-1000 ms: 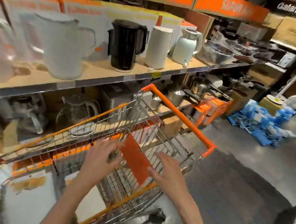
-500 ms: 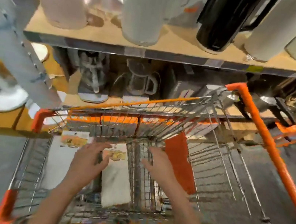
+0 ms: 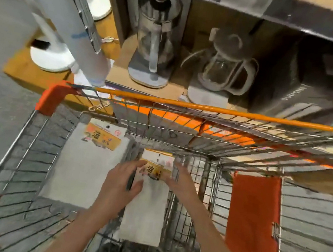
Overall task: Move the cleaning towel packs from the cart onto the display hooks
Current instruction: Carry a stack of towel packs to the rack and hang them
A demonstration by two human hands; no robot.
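Both hands have dropped deeper into the cart since half a second ago, and the view has tipped further down so the upper kettle shelf is gone from sight. Look at the nearer towel pack (image 3: pixel 146 207), a white pack with a yellow label, lying in the basket against the wire divider near the cart's handle-side end: the left hand (image 3: pixel 119 180) grips its left edge, thumb curled over the front and fingers reaching onto the label, while the right hand (image 3: pixel 181 181) comes in at the pack's upper right corner with fingers fairly straight and close together, touching it there. Whether those right fingers pinch the pack, hard to tell through the blur. A second towel pack (image 3: pixel 88 168) lies flat just beside it, toward the basket's left side. Around them, the cart (image 3: pixel 217 112) with its orange rim, an orange flap (image 3: pixel 252 223) at the right, and beyond the far rim a low shelf with a glass kettle (image 3: pixel 155 37) and a glass jug (image 3: pixel 226 63).
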